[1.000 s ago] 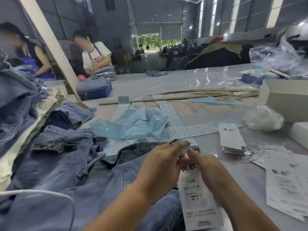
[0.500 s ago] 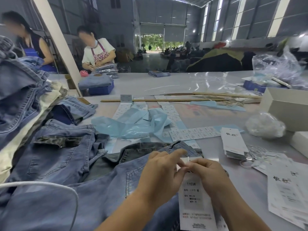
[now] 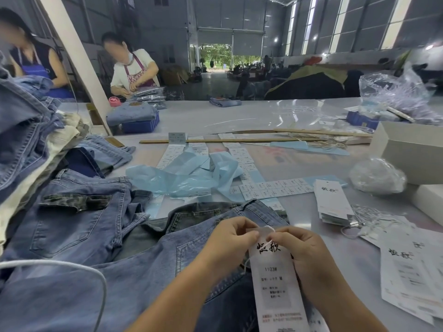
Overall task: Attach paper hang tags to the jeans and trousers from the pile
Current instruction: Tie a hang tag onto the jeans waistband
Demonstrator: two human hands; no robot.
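White hang tag (image 3: 275, 279) is pinched at its top by both hands, left hand (image 3: 230, 245) and right hand (image 3: 302, 252), so keep its string (image 3: 269, 243) taut over the jeans (image 3: 143, 271) while threading.

Left hand (image 3: 227, 243): fingers curled, tips pinching together beside the right hand.
Right hand (image 3: 300, 250): fingers curled, tips pinching.
Forearms: both bare, converging.
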